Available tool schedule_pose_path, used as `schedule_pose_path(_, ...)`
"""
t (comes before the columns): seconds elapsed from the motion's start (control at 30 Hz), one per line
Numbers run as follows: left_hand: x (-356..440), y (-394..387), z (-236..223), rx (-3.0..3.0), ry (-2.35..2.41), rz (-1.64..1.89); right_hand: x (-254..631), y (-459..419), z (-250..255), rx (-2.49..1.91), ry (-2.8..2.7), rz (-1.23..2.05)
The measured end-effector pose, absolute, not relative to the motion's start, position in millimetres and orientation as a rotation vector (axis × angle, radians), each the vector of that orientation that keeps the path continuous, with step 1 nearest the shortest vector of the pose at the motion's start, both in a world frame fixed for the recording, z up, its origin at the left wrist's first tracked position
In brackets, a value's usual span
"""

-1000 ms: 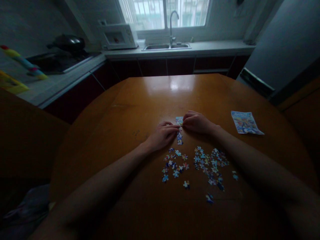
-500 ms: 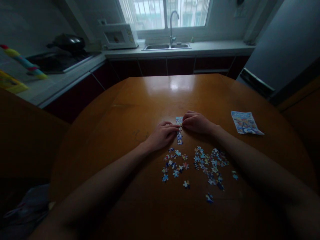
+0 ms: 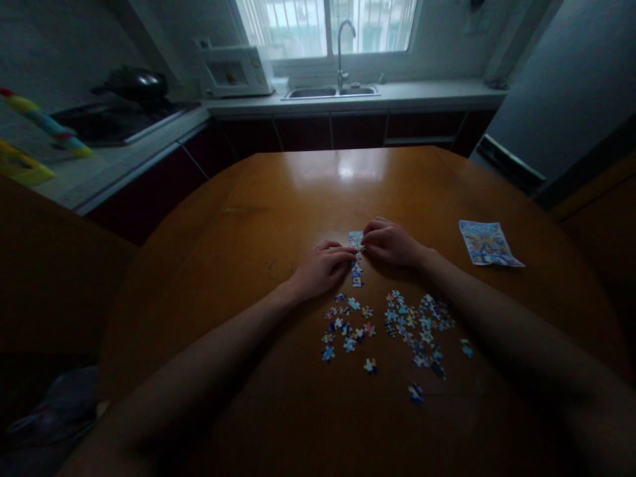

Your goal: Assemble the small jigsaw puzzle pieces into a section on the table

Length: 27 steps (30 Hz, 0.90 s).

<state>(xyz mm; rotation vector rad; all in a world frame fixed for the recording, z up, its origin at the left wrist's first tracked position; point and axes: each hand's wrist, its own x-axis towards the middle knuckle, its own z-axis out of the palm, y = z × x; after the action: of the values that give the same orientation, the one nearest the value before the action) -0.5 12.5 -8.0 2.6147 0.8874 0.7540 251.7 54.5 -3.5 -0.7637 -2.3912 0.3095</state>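
A narrow strip of joined jigsaw puzzle pieces [image 3: 357, 274] lies on the wooden table [image 3: 238, 238], running away from me. My left hand [image 3: 325, 268] rests at its left side, fingers stretched out with the tips on the middle of the strip. From the right, my right hand [image 3: 390, 242] pinches a small puzzle piece [image 3: 361, 248] against the strip's edge; the fingers hide much of that piece. Nearer to me lie two groups of loose pieces, a smaller left group [image 3: 349, 329] and a larger right group [image 3: 420, 324].
A crumpled printed picture sheet [image 3: 489, 243] lies on the right of the table. Single puzzle pieces sit apart at the front, one [image 3: 416, 393] closest to me. Beyond the table are a counter with a sink [image 3: 313, 93], a microwave [image 3: 237, 71] and a dark wok [image 3: 139, 85].
My right hand has shifted very slightly at the strip's edge, its fingers rising a little. My left hand and the loose pieces stay where they were.
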Motion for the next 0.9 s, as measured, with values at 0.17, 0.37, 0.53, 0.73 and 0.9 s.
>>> schedule_pose_path(0.17, 0, 12, -6, 2.617, 0.886, 0.753, 255, 67, -18, -0.917, -2.107, 0.197)
schedule_pose_path(0.37, 0, 11, -4, 2.615, 0.876, 0.744, 257, 71, -23, -0.999, -2.073, 0.277)
schedule_pose_path(0.53, -1, 11, -4, 2.607, 0.867, 0.758, 255, 68, -21, -0.876, -2.16, 0.327)
schedule_pose_path(0.73, -1, 12, -4, 2.619, 0.861, 0.749, 252, 61, -14, -0.748, -2.317, 0.372)
schedule_pose_path(0.9, 0, 11, -4, 2.63, 0.871, 0.735, 247, 61, -14, -0.76, -2.325, 0.352)
